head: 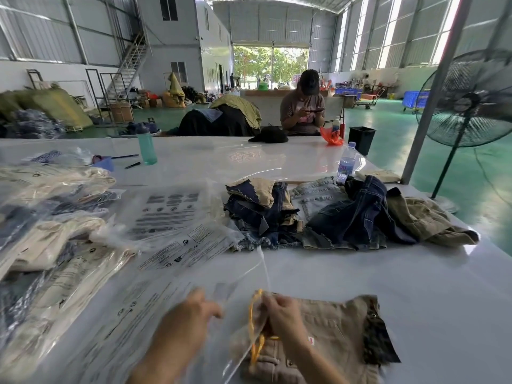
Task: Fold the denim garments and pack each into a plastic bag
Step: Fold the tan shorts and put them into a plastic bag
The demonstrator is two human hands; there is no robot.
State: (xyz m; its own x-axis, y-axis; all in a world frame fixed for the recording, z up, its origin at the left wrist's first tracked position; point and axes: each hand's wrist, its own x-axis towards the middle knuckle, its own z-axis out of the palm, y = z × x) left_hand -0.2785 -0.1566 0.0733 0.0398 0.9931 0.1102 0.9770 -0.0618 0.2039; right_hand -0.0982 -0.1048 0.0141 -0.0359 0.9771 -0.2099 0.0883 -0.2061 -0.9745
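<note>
Bagged stack [52, 231] left; loose garments [346, 214] right, on table [415, 286].

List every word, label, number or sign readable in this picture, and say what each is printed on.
No text can be read.
Flat plastic bags: black print blocks, warning boxes and symbols, too blurred.
Bag at the left hand: printing smeared by motion.
Water bottle: blue label, too small.
Khaki garment under the right hand: small white tag with a red mark, illegible.

Folded tan denim garment [329, 331] flat on table — left end inside clear plastic bag [155, 314] mouth.
</note>
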